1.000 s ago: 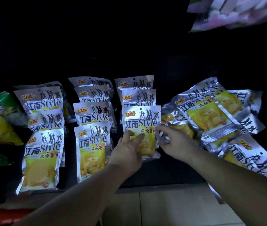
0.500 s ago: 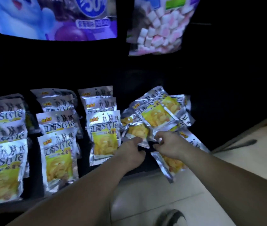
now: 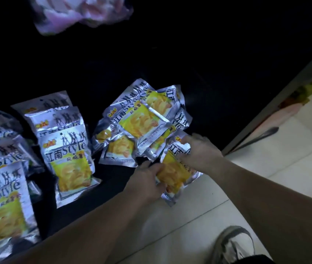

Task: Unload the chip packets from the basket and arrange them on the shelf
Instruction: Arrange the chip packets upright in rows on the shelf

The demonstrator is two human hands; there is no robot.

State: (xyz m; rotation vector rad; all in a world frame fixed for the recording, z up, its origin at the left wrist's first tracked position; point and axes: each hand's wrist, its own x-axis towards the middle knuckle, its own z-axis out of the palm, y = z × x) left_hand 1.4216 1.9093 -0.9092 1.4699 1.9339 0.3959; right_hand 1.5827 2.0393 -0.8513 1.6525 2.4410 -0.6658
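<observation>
Head view: one packet (image 3: 174,172) has been drawn from the pile (image 3: 141,119) to the shelf (image 3: 94,210) edge, gripped in curled fingers by left hand (image 3: 147,180) and right hand (image 3: 199,151), ready for a row.

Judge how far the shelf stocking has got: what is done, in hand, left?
Done: rows of packets lie lined up on the left of the shelf. In hand: the left hand and right hand grip one packet at the shelf's front edge. Left: the jumbled heap beside it needs straightening. The basket is out of view, so remaining stock cannot be judged.
</observation>
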